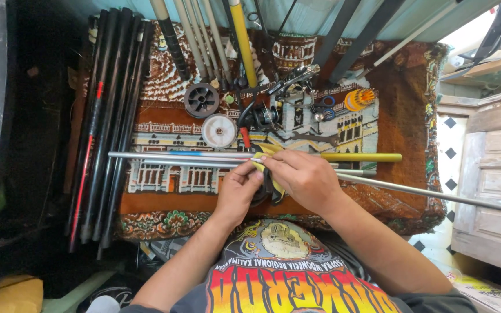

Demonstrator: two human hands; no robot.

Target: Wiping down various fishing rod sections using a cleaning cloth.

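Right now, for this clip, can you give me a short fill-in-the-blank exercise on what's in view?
1. Both hands, left hand and right hand, hold a ____ cloth against a thin rod.
2. The white spool lies just below a ____ spool.
3. The bundle of black rods lies along the carpet's ____ edge.

Missing words: yellow; grey; left

I sit at a low table covered by a brown picture rug (413, 75) with buildings woven on it; a pale blue-green wall (308, 14) rises behind it; on my right stands a pale wooden cabinet (494, 174); the floor (450, 136) there has white tiles with small dark diamonds; bright daylight comes in at the top right; my left side is dark.
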